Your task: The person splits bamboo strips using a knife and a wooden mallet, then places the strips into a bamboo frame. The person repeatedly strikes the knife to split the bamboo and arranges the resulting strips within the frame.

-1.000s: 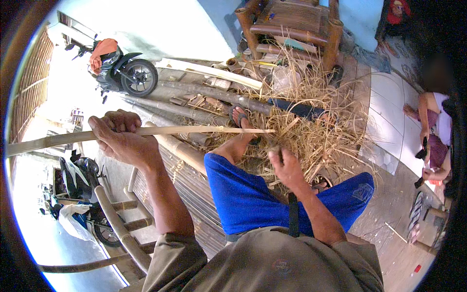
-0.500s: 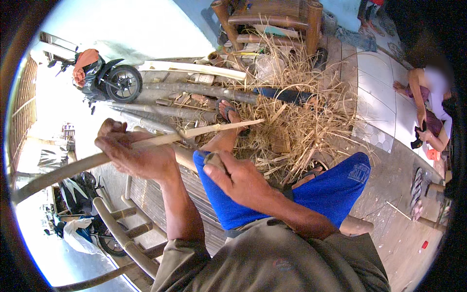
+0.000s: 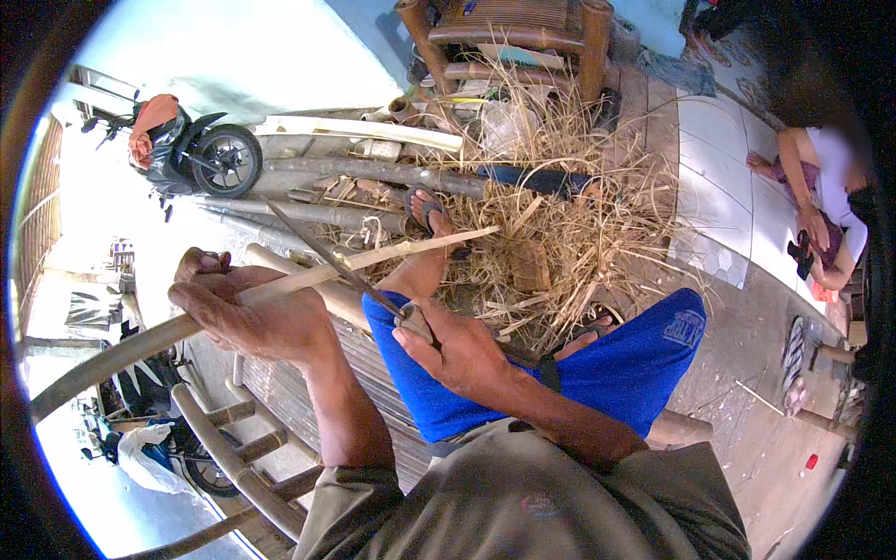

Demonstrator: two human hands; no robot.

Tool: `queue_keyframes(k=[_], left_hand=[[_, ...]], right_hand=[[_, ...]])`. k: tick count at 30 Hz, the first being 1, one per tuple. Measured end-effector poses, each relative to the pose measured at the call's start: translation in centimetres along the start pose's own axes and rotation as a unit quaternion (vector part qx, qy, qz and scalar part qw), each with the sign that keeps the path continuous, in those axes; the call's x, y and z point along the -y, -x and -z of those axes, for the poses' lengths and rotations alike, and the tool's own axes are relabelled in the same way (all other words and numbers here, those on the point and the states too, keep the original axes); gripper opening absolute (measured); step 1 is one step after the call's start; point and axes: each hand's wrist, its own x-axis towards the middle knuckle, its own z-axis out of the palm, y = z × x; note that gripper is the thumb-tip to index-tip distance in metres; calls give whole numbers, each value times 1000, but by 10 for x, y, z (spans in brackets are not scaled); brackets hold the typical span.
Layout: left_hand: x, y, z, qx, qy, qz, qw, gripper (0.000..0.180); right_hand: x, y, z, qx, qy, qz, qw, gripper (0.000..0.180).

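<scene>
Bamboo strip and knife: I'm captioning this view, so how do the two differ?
The bamboo strip looks longer than the knife. The strip is pale tan toward its far end, while the knife's blade is dark grey. The strip slants up to the right; the knife's blade points up to the left, crossing it in view. The left hand holds the strip, the right hand the knife. Both are slim and hand-held.

Bright light washes the pale wall (image 3: 271, 61) near a bamboo bench (image 3: 509, 37)
</scene>
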Motion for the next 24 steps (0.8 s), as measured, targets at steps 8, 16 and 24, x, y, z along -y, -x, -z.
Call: queue_keyframes(k=[8, 16, 24], left_hand=[[13, 3, 8, 45, -87, -83, 992, 65], [-14, -6, -7, -77, 105, 80, 988, 26], [-20, -4, -3, -65, 310, 194, 929, 24]], right_hand=[[0, 2, 10, 0, 45, -26, 999, 40], [-27, 0, 9, 6, 99, -118, 988, 39], [-17, -14, 24, -3, 141, -96, 985, 39]])
